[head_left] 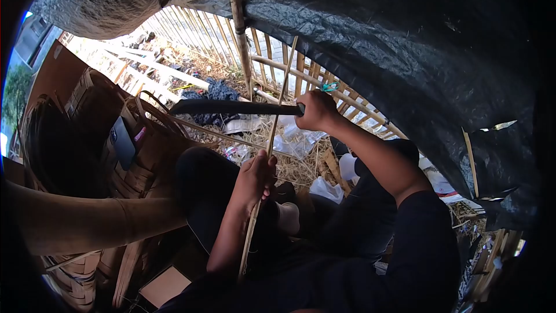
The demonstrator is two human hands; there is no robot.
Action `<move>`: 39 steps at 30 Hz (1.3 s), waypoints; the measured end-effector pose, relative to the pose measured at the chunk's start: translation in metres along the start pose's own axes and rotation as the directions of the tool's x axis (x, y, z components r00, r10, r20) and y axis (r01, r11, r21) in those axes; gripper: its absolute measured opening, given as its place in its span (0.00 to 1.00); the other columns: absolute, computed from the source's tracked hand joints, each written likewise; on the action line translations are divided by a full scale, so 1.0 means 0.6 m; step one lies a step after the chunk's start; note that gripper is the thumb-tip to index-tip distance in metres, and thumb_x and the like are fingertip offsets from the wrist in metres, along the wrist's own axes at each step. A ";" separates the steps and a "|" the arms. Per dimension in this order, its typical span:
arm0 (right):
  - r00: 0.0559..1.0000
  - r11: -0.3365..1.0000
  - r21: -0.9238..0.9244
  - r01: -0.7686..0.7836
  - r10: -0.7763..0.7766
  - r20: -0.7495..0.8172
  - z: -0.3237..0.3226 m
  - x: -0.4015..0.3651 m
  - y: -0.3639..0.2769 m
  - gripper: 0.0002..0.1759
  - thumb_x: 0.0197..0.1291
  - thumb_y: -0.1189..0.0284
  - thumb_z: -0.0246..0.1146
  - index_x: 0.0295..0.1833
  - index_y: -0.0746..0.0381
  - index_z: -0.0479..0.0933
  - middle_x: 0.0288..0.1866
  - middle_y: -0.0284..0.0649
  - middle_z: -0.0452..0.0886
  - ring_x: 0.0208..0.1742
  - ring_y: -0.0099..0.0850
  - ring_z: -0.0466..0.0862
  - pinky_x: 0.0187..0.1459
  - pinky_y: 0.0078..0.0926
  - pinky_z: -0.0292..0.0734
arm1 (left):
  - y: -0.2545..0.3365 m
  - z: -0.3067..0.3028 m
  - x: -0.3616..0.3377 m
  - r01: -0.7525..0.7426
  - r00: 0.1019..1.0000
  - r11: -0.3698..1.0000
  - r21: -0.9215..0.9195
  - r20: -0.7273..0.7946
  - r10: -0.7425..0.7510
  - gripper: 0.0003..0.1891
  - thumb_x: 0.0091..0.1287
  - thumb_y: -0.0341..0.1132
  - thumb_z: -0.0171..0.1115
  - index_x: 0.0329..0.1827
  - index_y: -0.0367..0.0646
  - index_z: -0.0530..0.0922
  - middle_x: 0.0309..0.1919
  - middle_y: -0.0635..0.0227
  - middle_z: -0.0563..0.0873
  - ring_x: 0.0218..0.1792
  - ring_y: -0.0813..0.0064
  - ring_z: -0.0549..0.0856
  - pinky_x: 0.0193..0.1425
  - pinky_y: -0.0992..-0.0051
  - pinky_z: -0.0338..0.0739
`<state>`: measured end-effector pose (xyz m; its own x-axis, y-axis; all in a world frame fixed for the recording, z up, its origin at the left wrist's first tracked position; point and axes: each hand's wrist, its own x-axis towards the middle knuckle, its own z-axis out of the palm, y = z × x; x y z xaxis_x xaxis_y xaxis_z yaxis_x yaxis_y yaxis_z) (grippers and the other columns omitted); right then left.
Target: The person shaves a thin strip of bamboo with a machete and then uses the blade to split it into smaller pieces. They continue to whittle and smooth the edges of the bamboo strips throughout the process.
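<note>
My left hand (pixel 255 178) is closed around a long, thin bamboo strip (pixel 270 136), which runs from near my lap up toward the fence. In my right hand (pixel 317 110) is the handle of a machete (pixel 231 107), its dark broad blade pointing left. The blade crosses the strip a little above my left hand, overlapping it in this view. Both forearms reach forward over my bent legs.
Woven baskets (pixel 87 101) stand at the left, with a phone (pixel 122 143) resting on one. A thick bamboo pole (pixel 104 223) juts in below them. Dark plastic sheeting (pixel 370 40) hangs overhead and right, before a bamboo fence (pixel 301 72). Straw and plastic scraps (pixel 298 142) litter the ground.
</note>
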<state>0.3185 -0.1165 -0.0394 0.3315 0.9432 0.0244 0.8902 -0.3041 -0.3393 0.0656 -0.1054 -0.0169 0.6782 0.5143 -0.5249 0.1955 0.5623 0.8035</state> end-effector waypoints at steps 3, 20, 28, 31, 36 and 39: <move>0.998 0.998 0.007 -0.068 0.068 0.005 -0.003 0.025 0.022 0.11 0.37 0.63 0.66 0.25 0.59 0.80 0.29 0.46 0.83 0.34 0.45 0.85 0.36 0.43 0.80 | 0.002 0.006 0.006 0.011 0.999 0.988 -0.152 -0.048 -0.019 0.20 0.76 0.51 0.46 0.33 0.46 0.74 0.11 0.78 0.67 0.06 0.85 0.63 0.07 0.83 0.54; 0.956 0.969 0.009 -0.245 0.243 -0.163 -0.015 0.124 0.067 0.11 0.39 0.68 0.61 0.28 0.61 0.84 0.33 0.54 0.84 0.40 0.51 0.85 0.44 0.45 0.81 | -0.001 0.004 0.006 -0.022 0.996 0.988 -0.156 -0.087 0.009 0.18 0.76 0.50 0.48 0.35 0.44 0.73 0.11 0.78 0.66 0.07 0.85 0.61 0.09 0.82 0.54; 0.878 0.925 -0.027 -0.380 0.352 -0.323 -0.009 0.154 0.117 0.14 0.41 0.65 0.63 0.36 0.57 0.86 0.41 0.51 0.85 0.48 0.47 0.84 0.51 0.41 0.80 | -0.002 0.001 -0.017 -0.026 0.999 1.000 -0.017 0.028 0.026 0.22 0.77 0.53 0.42 0.36 0.45 0.74 0.13 0.77 0.70 0.08 0.86 0.67 0.10 0.86 0.60; 0.878 0.905 -0.038 -0.424 0.400 -0.263 -0.013 0.171 0.125 0.17 0.42 0.64 0.64 0.40 0.55 0.86 0.47 0.49 0.84 0.52 0.45 0.83 0.54 0.39 0.79 | -0.004 -0.005 -0.010 -0.051 0.998 0.999 -0.008 0.042 0.052 0.22 0.77 0.53 0.43 0.36 0.44 0.74 0.13 0.76 0.71 0.07 0.86 0.68 0.10 0.87 0.59; 0.835 0.868 0.009 -0.497 0.482 -0.265 -0.004 0.182 0.137 0.16 0.45 0.64 0.63 0.41 0.55 0.85 0.46 0.48 0.85 0.52 0.46 0.83 0.53 0.40 0.79 | -0.001 -0.009 -0.023 -0.031 0.999 0.998 0.058 0.019 0.030 0.23 0.77 0.54 0.41 0.38 0.44 0.74 0.12 0.75 0.71 0.08 0.85 0.70 0.10 0.87 0.62; 0.842 0.869 0.039 -0.493 0.487 -0.233 -0.024 0.182 0.141 0.17 0.46 0.61 0.63 0.40 0.56 0.85 0.47 0.49 0.84 0.54 0.45 0.83 0.54 0.41 0.79 | -0.003 -0.004 -0.036 -0.052 0.998 0.997 0.064 0.035 0.049 0.23 0.77 0.54 0.41 0.38 0.44 0.74 0.12 0.75 0.72 0.08 0.85 0.71 0.10 0.87 0.64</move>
<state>0.4345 -0.0409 -0.0517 0.7855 0.6144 0.0742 0.5985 -0.7238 -0.3433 0.0488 -0.1158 -0.0075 0.7117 0.5182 -0.4743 0.2051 0.4925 0.8458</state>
